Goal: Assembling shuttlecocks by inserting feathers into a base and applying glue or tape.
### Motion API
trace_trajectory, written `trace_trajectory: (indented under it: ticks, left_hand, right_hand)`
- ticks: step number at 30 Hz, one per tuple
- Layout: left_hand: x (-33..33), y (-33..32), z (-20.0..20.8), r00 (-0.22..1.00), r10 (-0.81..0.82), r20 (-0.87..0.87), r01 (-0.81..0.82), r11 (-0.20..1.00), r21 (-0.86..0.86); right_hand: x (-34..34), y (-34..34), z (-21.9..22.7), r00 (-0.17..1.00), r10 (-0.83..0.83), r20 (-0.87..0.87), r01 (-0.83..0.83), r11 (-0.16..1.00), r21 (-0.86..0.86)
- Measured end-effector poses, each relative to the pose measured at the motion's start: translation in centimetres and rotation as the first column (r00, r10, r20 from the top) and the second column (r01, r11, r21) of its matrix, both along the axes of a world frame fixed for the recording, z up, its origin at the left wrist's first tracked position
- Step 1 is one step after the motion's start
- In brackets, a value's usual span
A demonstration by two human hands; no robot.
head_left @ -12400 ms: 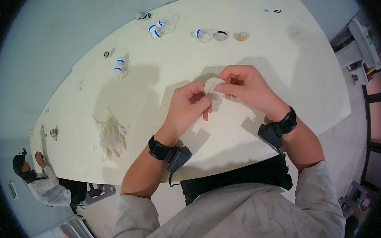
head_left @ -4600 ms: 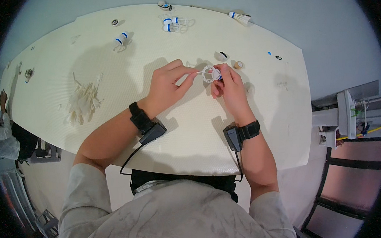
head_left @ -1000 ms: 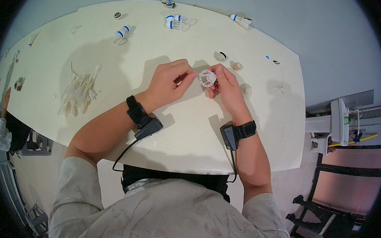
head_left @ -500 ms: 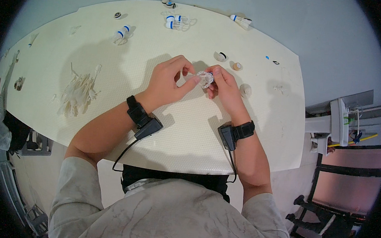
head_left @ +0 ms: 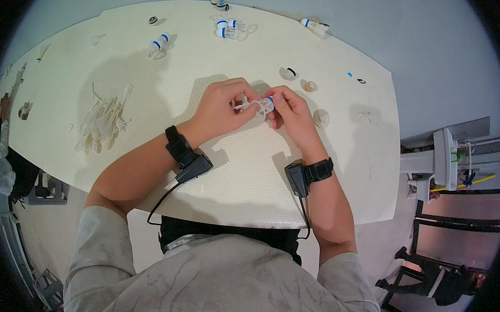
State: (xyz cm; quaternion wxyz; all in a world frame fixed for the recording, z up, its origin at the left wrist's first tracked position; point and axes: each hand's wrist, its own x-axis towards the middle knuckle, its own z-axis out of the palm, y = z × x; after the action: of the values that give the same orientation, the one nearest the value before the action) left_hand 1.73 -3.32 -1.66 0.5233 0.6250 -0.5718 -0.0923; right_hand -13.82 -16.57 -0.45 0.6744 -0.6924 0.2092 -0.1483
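Observation:
Near the middle of the table, my right hand (head_left: pixel 293 114) is closed round the blue-banded head end of a shuttlecock (head_left: pixel 265 106). Its open white skirt points toward my left hand (head_left: pixel 221 105), whose thumb and fingers are pinched on a thin white feather (head_left: pixel 242 106) at the skirt's edge. Whether the feather is joined to the skirt cannot be made out. A loose pile of white feathers (head_left: pixel 102 124) lies to the left of my left forearm. Just beyond my right hand are a white cap with a black band (head_left: pixel 289 74) and a tan cork piece (head_left: pixel 310 86).
Blue-banded shuttlecocks (head_left: pixel 227 33) lie at the far middle, another pair (head_left: pixel 160 42) left of them. A feathered shuttlecock (head_left: pixel 315 27) rests at the far edge. A translucent round piece (head_left: pixel 321 118) is beside my right wrist. A person in dark clothing (head_left: pixel 441 284) is at the lower right.
The shuttlecock has turned in my right hand, from its open end facing up to lying sideways with the blue band showing. My left fingers have closed on a feather at its skirt.

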Motion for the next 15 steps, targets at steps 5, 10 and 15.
trace_trajectory:
  ticks: [5,10,15]
  left_hand:
    - [0.16,0.05,-0.68,0.997,-0.015,-0.071,0.016,1.000,0.007]
    - [-0.05,0.33,-0.37,0.986,-0.038,-0.164,0.049,0.997,0.062]
    - [-0.01,-0.03,-0.65,0.996,-0.052,-0.076,0.053,0.999,0.005]
  right_hand:
    - [0.01,-0.10,-0.47,0.999,0.030,0.020,-0.030,0.999,-0.021]
    - [-0.05,0.17,-0.47,0.997,0.054,0.057,-0.054,0.999,-0.002]
    - [-0.17,0.03,-0.45,0.992,0.116,0.041,-0.116,0.993,0.006]
